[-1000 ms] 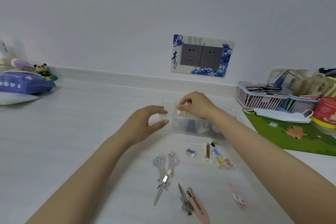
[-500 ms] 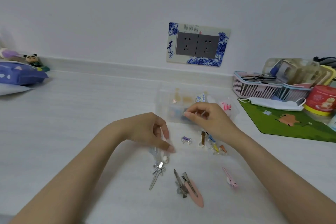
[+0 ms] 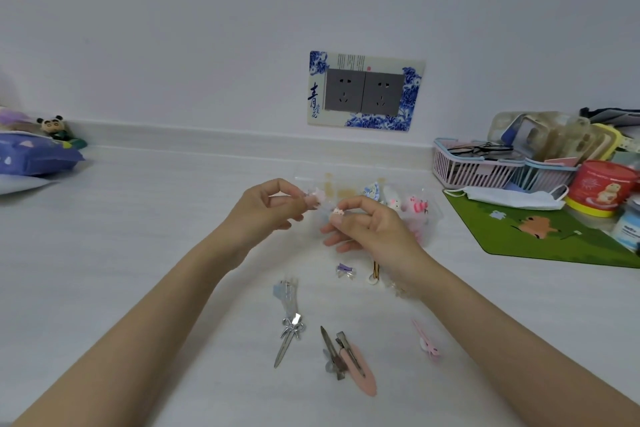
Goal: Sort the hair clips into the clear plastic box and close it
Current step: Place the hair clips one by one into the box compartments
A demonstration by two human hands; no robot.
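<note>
Hair clips [image 3: 330,354] lie loose on the white counter [image 3: 166,253], all nearer the person than either grip. Closest in, below and between the two grips, a long pink clip [image 3: 358,374] touches a grey one. A silver bow clip [image 3: 289,336] lies below the left grip, with a pale blue clip [image 3: 285,291] just past its head. A thin pink clip [image 3: 427,343] lies below the right grip, beside the forearm. A purple bow clip [image 3: 345,270] and a gold clip [image 3: 375,272] sit just under the right grip, near the wrist.

The left grip [image 3: 266,210] is off the counter, thumb and forefinger pinching a small pink clip [image 3: 316,198]. The right grip [image 3: 375,229] is just to its right, fingertips pinching a pale charm clip [image 3: 337,212]. The two held clips are near each other but apart.

Directly behind both grips stands the clear plastic box [image 3: 304,172]; I cannot tell how its lid sits. Pink, white and blue pieces show in it, just past the right grip. Farther right of that grip lie a green mat [image 3: 554,236], a face mask [image 3: 512,198] and a pink basket [image 3: 464,168].
</note>
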